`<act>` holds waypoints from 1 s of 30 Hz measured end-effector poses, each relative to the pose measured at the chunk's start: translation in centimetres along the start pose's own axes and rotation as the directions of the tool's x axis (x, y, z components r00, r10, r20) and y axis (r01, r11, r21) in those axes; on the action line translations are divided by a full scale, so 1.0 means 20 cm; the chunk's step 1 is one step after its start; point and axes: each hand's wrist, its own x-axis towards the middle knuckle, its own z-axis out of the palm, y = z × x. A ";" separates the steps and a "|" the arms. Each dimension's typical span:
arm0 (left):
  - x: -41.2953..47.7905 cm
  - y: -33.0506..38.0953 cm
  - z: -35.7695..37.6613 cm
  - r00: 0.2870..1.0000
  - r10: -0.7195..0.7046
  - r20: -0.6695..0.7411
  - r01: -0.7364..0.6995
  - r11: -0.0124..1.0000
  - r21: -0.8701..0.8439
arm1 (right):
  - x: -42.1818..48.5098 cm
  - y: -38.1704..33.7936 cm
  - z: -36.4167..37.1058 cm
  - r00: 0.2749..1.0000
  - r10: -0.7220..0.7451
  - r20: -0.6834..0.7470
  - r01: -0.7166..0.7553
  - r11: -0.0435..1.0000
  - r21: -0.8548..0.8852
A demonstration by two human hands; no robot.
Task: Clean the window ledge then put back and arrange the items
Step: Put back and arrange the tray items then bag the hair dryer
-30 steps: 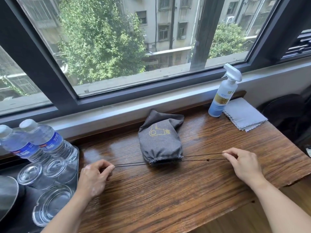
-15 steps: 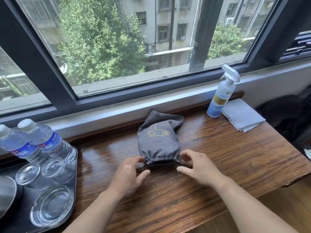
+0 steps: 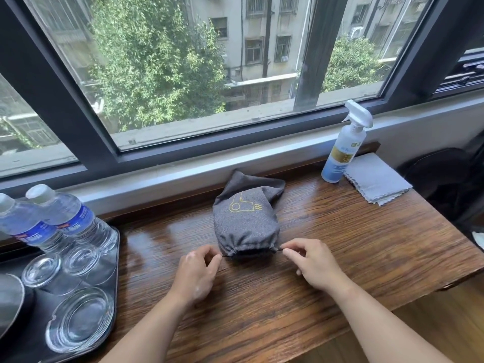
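Where a window [image 3: 183,74] looks out, glossy wooden ledge [image 3: 340,244], grey pouch [image 3: 245,221].

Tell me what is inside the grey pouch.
Not visible. The pouch bulges as if filled, but its mouth is cinched and fabric covers the contents. The left hand and right hand pinch its drawstring at either side.
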 end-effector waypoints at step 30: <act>0.00 -0.20 -0.25 0.994 0.088 -0.065 -0.089 0.996 -0.005 | 0.07 0.24 -0.24 0.991 -0.101 -0.091 0.074 0.962 -0.262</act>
